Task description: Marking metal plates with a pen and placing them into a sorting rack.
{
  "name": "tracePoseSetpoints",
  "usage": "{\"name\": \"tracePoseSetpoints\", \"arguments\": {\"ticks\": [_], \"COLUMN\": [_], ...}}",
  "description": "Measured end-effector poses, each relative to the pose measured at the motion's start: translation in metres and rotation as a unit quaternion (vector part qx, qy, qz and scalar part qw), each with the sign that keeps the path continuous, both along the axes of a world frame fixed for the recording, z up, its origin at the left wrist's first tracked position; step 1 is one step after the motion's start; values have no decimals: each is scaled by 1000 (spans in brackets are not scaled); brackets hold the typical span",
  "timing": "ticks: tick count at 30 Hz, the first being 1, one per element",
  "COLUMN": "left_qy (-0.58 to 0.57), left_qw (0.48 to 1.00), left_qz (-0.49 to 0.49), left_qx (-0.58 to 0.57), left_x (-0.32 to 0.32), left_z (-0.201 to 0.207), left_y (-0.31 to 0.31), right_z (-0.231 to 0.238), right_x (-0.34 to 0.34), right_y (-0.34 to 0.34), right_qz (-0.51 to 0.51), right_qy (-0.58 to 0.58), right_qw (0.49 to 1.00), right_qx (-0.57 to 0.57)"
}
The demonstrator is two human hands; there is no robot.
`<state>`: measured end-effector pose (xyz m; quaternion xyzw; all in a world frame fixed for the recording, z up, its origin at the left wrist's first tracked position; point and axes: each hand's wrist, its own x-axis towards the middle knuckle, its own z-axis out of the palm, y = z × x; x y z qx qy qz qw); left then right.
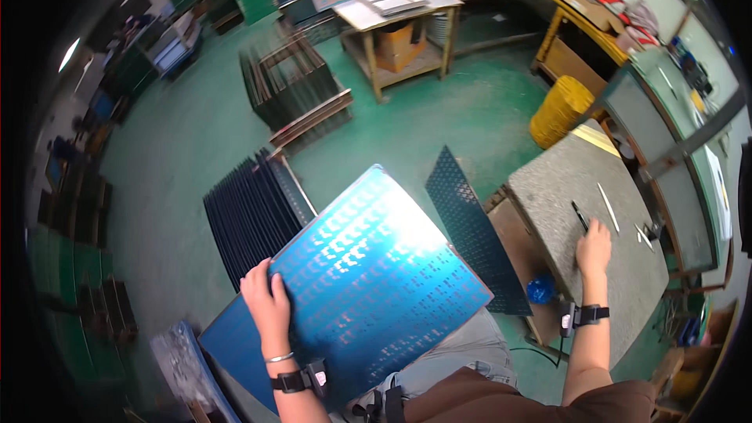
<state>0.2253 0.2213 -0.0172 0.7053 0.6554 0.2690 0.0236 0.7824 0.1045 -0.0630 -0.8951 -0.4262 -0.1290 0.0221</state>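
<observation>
A large blue metal sheet (pixel 352 266) with rows of small cut-outs lies slanted across my lap and reflects light on its upper part. My left hand (pixel 265 294) grips the sheet's left edge, thumb on the face. Over on the grey worktop (pixel 548 176) at the right, my right hand (pixel 594 249) is closed at the near end of a black pen (pixel 579 215). A thin white stick (pixel 608 207) lies just beyond that hand, and smaller white pieces (pixel 644 237) are to its right. Another dark perforated sheet (pixel 478 239) leans against the worktop's left side.
Left of the blue sheet stands a rack of dark upright sheets (pixel 254 215). A second rack (pixel 290 82) is farther back. Beyond are a wooden table (pixel 399 8) and a yellow drum-shaped bin (pixel 562 110). A blue ball-like bundle (pixel 540 290) sits beneath the worktop's edge.
</observation>
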Motion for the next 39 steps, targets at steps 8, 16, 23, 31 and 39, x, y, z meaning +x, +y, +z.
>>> {"name": "tracePoseSetpoints", "arguments": {"ticks": [8, 16, 23, 31, 39], "left_qy": [-20, -164, -398, -551, -613], "left_qw": [992, 979, 803, 632, 605], "left_qz": [40, -63, -137, -108, -62], "left_qx": [-120, -101, -422, -535, -505], "left_x": [-10, 16, 63, 36, 41], "left_z": [-47, -25, -8, -42, -49], "left_y": [9, -3, -29, -51, -52], "right_z": [40, 50, 34, 19, -15], "right_x": [-44, -265, -320, -255, -278], "right_y": [63, 127, 136, 181, 194], "right_qz": [161, 275, 446, 226, 243], "right_qy": [157, 792, 721, 803, 647], "right_qw": [970, 541, 520, 524, 698], "right_qx": [91, -63, -103, 172, 188]}}
